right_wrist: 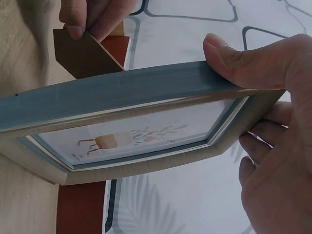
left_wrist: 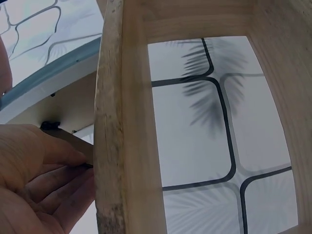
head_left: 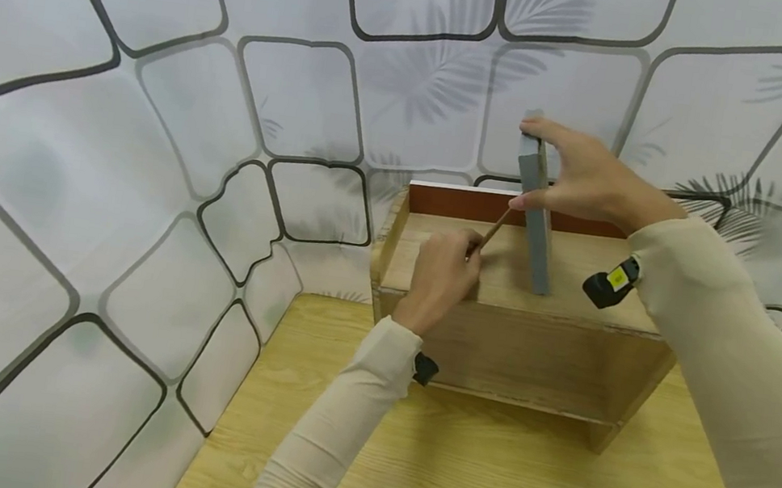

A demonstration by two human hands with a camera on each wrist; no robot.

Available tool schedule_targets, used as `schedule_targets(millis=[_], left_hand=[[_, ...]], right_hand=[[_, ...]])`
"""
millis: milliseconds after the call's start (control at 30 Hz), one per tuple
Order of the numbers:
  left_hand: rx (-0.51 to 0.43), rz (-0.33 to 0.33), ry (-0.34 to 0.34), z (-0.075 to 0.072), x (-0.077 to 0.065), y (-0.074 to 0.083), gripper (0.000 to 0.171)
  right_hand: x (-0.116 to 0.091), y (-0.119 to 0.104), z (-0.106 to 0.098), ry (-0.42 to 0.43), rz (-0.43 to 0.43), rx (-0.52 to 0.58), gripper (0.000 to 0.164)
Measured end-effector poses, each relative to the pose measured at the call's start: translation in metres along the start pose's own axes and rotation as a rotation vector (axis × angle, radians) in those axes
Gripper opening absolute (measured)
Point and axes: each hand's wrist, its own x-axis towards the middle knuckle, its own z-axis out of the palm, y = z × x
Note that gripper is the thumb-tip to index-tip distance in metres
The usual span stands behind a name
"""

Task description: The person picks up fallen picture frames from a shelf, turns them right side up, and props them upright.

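A picture frame (head_left: 538,213) with a blue-grey edge stands tilted on top of a small wooden shelf (head_left: 590,289). In the right wrist view its picture (right_wrist: 141,136) shows a vase-like shape with plants behind a pale border. My right hand (head_left: 593,175) grips the frame's upper part, thumb on one edge and fingers on the other. With my left hand (head_left: 442,275) I pinch a flat brown stand leg (right_wrist: 80,53) behind the frame. The left wrist view shows that leg beside a black fitting (left_wrist: 49,126) on the frame's back.
Below the shelf's top board is an open compartment (head_left: 516,357). A reddish-brown strip (head_left: 454,203) runs along the shelf's back. The shelf stands on a light wooden table (head_left: 515,487), against patterned wall covering (head_left: 423,101) that also rises on the left.
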Motion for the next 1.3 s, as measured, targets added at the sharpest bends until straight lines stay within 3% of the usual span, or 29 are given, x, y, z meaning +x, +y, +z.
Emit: schedule_targets(millis=[800, 1100, 1300], left_hand=[[-0.025, -0.026, -0.025, -0.004, -0.002, -0.005, 0.011], [-0.018, -0.036, -0.037, -0.002, -0.003, -0.005, 0.011], [0.031, -0.022, -0.026, -0.005, -0.005, -0.005, 0.024]], right_hand=[[0.008, -0.009, 0.010, -0.064, 0.025, 0.019, 0.101], [0.007, -0.007, 0.011, -0.044, -0.031, 0.037, 0.102], [0.007, -0.005, 0.010, -0.034, -0.041, 0.052, 0.104]])
